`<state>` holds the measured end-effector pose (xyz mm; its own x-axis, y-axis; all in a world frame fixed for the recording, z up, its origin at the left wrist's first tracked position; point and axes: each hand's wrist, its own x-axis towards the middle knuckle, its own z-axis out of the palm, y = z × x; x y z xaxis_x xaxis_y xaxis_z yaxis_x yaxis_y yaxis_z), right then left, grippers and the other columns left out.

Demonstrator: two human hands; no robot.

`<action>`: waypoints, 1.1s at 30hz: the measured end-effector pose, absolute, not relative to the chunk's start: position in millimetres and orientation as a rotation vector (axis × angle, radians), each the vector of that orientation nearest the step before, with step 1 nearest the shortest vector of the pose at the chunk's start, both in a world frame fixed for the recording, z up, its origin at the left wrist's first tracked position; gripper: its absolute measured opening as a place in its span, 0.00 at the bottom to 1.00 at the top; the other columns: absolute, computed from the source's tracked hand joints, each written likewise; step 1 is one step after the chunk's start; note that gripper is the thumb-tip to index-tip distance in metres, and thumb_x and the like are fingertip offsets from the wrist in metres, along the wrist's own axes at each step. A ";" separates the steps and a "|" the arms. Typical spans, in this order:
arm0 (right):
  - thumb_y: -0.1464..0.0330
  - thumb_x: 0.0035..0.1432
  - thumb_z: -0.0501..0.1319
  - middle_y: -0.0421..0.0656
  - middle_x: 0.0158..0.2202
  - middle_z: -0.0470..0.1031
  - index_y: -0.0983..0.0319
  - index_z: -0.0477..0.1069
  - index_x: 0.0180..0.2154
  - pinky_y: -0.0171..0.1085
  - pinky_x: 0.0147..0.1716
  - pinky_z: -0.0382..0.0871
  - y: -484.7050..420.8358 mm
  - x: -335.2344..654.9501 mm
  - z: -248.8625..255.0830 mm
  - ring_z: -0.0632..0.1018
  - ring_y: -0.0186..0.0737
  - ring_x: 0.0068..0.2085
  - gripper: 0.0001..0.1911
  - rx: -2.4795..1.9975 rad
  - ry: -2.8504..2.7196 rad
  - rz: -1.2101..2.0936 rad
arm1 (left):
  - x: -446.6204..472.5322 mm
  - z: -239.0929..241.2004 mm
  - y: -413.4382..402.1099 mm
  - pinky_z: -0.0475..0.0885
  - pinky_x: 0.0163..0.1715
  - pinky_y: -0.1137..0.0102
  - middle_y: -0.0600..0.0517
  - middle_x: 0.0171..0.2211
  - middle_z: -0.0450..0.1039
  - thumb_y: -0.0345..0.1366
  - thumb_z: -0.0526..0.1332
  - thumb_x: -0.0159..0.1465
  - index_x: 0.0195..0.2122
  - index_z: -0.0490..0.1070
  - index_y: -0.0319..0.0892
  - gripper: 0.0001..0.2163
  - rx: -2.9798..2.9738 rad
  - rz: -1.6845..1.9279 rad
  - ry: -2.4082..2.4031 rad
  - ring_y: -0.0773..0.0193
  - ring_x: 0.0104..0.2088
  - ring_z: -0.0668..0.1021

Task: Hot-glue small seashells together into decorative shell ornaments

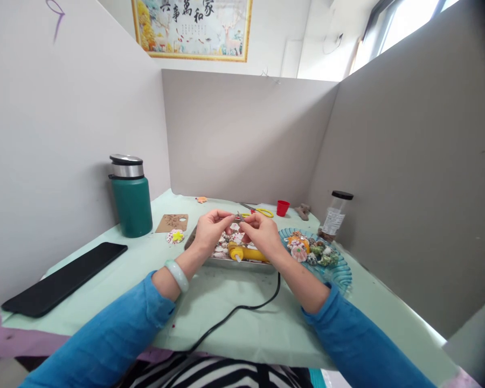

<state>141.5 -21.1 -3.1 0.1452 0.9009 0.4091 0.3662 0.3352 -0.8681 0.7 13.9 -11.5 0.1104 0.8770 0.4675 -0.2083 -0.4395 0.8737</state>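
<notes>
My left hand [210, 230] and my right hand [262, 233] meet above a metal tray [234, 263], thumbs and fingers pinched together. Between the fingertips shows a small grey pointed piece [239, 216], too small to name. Small shells [222, 249] fill the tray under my hands. A yellow hot glue gun [248, 253] lies across the tray's near side, its nozzle to the left. From the tray's right end a black cord [242, 307] runs down to the table's front edge.
Right of the tray sits a blue glass plate [345, 275] of shell pieces, with a clear black-lidded jar [336, 215] behind. Yellow-handled scissors [264, 212] and a red cup [283, 208] lie beyond. At left are a green bottle [131, 205], a black slab [67, 277] and a cardboard piece [167, 223].
</notes>
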 end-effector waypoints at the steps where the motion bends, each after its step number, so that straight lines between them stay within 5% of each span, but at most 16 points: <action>1: 0.66 0.47 0.59 0.39 0.24 0.76 0.61 0.65 0.29 0.33 0.23 0.70 -21.5 141.1 -2.5 0.76 0.35 0.20 0.06 -1.248 -1.436 0.569 | 0.8 -11.7 14.0 0.64 0.21 0.75 0.56 0.17 0.68 0.37 0.66 0.52 0.30 0.71 0.37 0.09 1.474 1.495 0.694 0.71 0.18 0.70; 25: 0.68 0.52 0.57 0.41 0.25 0.74 0.60 0.66 0.27 0.36 0.30 0.63 -13.4 140.9 -8.3 0.74 0.38 0.27 0.03 -1.354 -1.658 -0.027 | 1.3 -13.6 14.5 0.65 0.21 0.74 0.55 0.15 0.69 0.39 0.66 0.52 0.30 0.72 0.39 0.09 1.585 1.530 0.813 0.68 0.18 0.71; 33: 0.57 0.58 0.54 0.41 0.28 0.77 0.60 0.66 0.37 0.35 0.29 0.65 -19.5 149.8 -1.2 0.76 0.36 0.24 0.13 -1.269 -1.611 0.213 | 2.4 -13.3 15.4 0.65 0.23 0.74 0.55 0.16 0.69 0.40 0.66 0.51 0.30 0.71 0.37 0.11 1.472 1.540 0.726 0.69 0.19 0.71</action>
